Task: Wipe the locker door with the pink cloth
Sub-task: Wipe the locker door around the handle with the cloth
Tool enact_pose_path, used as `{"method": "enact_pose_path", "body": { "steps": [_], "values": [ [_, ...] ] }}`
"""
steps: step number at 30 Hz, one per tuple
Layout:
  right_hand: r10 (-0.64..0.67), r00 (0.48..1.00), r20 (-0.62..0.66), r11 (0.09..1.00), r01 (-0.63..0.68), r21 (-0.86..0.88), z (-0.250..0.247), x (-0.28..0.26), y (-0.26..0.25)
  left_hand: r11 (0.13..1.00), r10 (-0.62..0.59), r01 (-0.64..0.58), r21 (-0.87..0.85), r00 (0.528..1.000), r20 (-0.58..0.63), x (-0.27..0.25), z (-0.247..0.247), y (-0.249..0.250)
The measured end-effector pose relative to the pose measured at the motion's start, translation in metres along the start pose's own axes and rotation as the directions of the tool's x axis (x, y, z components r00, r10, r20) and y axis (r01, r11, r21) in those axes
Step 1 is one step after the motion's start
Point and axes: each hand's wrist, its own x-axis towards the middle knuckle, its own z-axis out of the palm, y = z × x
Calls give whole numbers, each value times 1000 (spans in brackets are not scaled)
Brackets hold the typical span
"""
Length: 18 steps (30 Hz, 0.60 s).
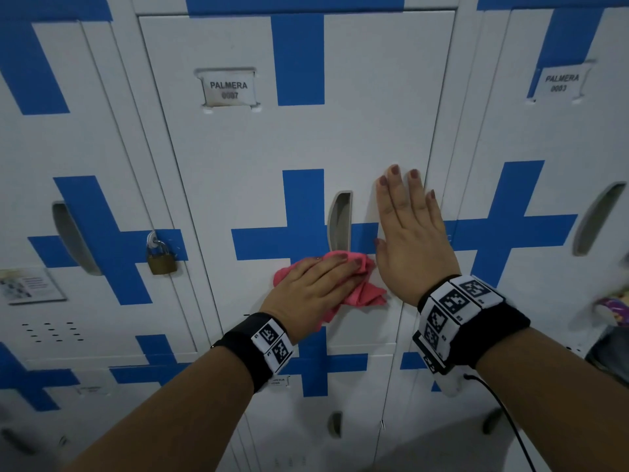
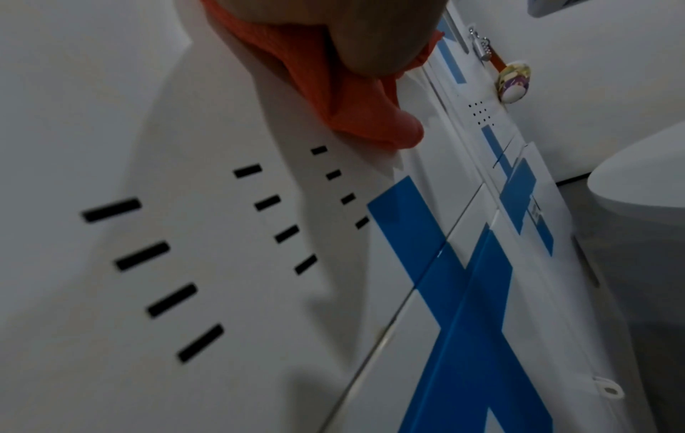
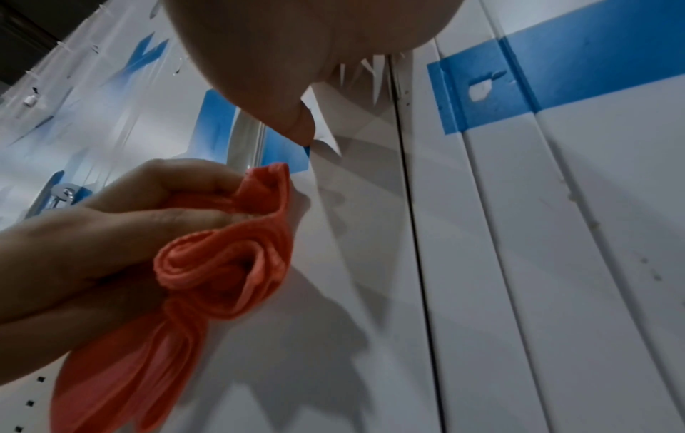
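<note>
The white locker door [image 1: 272, 137] with blue crosses carries a label reading PALMERA 0007 and a recessed handle [image 1: 339, 221]. My left hand [image 1: 313, 287] presses a bunched pink cloth [image 1: 366, 294] against the door just below the handle. In the right wrist view the left hand [image 3: 111, 228] has its fingers and thumb curled round the cloth [image 3: 222, 263]. The left wrist view shows the cloth [image 2: 352, 102] hanging under the palm, above the door's vent slots [image 2: 155, 257]. My right hand [image 1: 408, 233] lies flat on the door near its right edge, fingers straight and pointing up.
The neighbouring locker on the left has a brass padlock [image 1: 160, 257] and a paper notice [image 1: 30, 286]. The locker on the right has its own handle recess [image 1: 597, 218], and a colourful keychain [image 1: 612, 310] hangs there. More lockers sit below.
</note>
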Motion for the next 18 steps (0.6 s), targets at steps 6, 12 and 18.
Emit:
{"method": "enact_pose_path", "body": {
  "steps": [6, 12, 18],
  "values": [
    [-1, 1000, 4, 1000, 1, -3, -1, 0, 0, 998, 28, -29, -49, 999, -36, 0, -4, -1],
    [-3, 1000, 1, 1000, 3, 9, 0, 0, 0, 977, -203, 192, -90, 969, -143, -14, -19, -11],
    [-1, 1000, -8, 1000, 1, 18, 1, 1, 0, 872, -488, 464, -152, 845, -218, 4, -26, -5]
  ]
}}
